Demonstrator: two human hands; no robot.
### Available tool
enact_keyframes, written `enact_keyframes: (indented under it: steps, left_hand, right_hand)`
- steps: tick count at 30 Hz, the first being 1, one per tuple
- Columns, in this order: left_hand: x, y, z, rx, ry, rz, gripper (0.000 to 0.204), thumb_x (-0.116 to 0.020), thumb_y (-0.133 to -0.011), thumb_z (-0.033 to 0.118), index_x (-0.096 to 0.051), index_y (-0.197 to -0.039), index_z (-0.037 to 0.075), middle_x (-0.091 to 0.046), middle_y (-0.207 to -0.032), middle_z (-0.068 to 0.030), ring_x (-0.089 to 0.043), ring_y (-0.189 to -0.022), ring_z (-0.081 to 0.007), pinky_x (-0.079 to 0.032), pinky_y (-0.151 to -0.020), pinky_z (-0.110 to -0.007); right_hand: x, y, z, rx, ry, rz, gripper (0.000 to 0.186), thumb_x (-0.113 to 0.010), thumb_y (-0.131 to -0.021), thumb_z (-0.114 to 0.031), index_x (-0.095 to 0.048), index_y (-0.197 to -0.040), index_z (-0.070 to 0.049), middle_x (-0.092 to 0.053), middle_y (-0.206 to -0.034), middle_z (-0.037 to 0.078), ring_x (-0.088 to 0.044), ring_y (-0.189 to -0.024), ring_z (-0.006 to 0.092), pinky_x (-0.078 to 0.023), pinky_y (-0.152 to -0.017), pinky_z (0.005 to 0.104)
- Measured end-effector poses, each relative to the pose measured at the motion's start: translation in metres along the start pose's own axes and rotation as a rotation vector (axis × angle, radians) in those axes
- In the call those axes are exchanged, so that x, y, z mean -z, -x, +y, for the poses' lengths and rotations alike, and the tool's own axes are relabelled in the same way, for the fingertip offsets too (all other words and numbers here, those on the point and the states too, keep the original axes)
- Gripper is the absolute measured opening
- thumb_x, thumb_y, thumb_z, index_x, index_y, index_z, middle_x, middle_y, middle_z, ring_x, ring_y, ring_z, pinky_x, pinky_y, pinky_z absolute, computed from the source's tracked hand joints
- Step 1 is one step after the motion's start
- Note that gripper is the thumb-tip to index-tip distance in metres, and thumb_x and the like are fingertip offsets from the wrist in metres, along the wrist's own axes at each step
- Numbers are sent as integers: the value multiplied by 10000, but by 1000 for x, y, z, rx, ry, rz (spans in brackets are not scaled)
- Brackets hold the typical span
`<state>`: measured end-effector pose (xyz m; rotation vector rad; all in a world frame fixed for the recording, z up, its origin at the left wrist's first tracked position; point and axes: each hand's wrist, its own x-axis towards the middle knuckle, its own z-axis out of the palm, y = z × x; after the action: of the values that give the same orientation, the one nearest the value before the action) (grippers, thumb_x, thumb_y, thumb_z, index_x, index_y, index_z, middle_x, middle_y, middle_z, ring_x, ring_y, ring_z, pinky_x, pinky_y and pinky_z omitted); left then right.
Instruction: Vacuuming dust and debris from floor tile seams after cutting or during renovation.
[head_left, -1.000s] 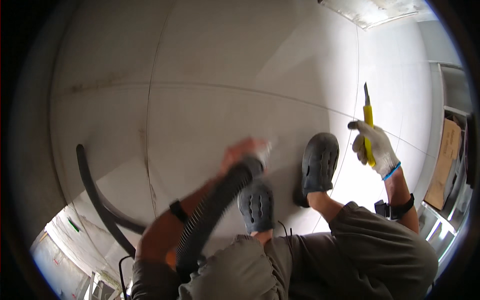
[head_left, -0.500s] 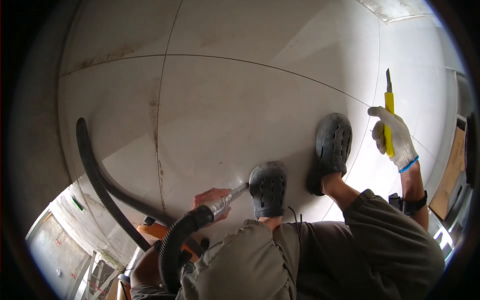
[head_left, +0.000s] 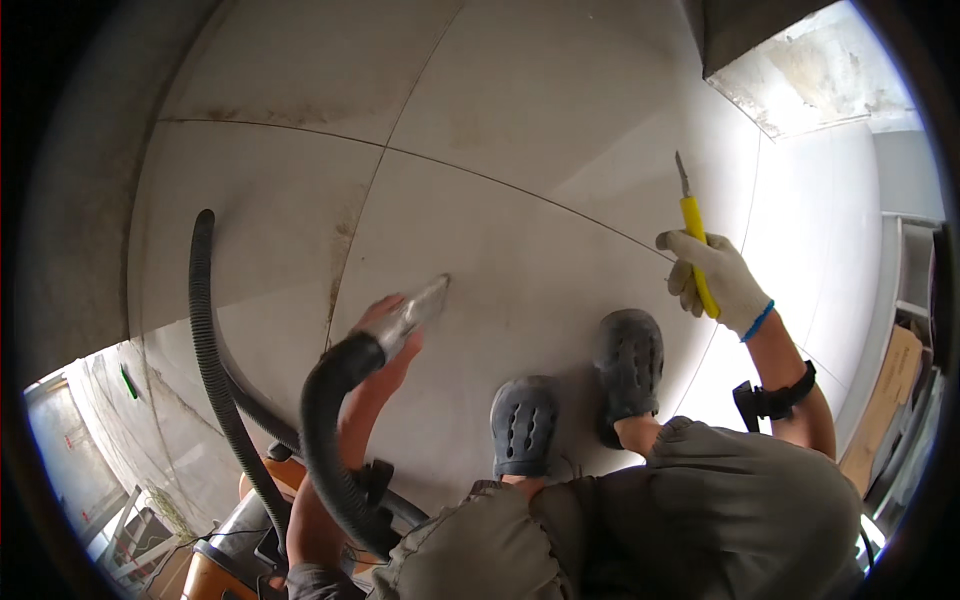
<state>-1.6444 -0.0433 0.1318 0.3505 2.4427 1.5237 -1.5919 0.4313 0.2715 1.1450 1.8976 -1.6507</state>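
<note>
My bare left hand (head_left: 377, 312) is closed round a vacuum nozzle (head_left: 418, 308) wrapped in silvery material. The nozzle's narrow tip is angled toward the tile floor (head_left: 500, 240); whether it touches cannot be told. From it a black ribbed hose (head_left: 322, 420) curves back beside my forearm. On the right, my right hand (head_left: 730, 283), in a whitish knit glove with a blue cuff, grips a yellow-handled utility knife (head_left: 696, 228). Its dark blade points up and away, and the knife appears held off the floor.
My dark clogs (head_left: 527, 425) stand on the floor. More hose (head_left: 205, 300) loops at the left, near an orange and silver vacuum cleaner (head_left: 232, 535). Brown dirt (head_left: 340, 250) lies along the tile joints. Shelving with a cardboard piece (head_left: 885, 390) is at far right.
My left hand has moved the nozzle forward, away from my clog. My right hand with the knife has come left and slightly lower. The view has shifted, and my feet appear closer together.
</note>
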Motion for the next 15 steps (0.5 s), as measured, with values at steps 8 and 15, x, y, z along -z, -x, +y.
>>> enact_keyframes:
  steps: [8,15]
  left_hand:
    - [-124,-128,94,-107,486,-346,550,-865,-754,5,-702,-1278,50,-729,-1064,-97,-673,-924,-130,-549,-875,-292]
    - [-197,-184,147,-343,242,-410,469,-828,-829,57,-697,-1279,44,-739,-1070,-91,-684,-927,-151,-557,-876,-315]
  right_hand:
    - [16,-10,21,25,-33,-100,563,-678,-1010,-517,-662,-1121,35,-648,-641,100,-613,-459,158,-467,-402,276]
    - [48,-31,66,-36,-148,116,546,-629,-1039,-514,-665,-1086,29,-595,-610,43,-555,-450,110,-438,-408,255]
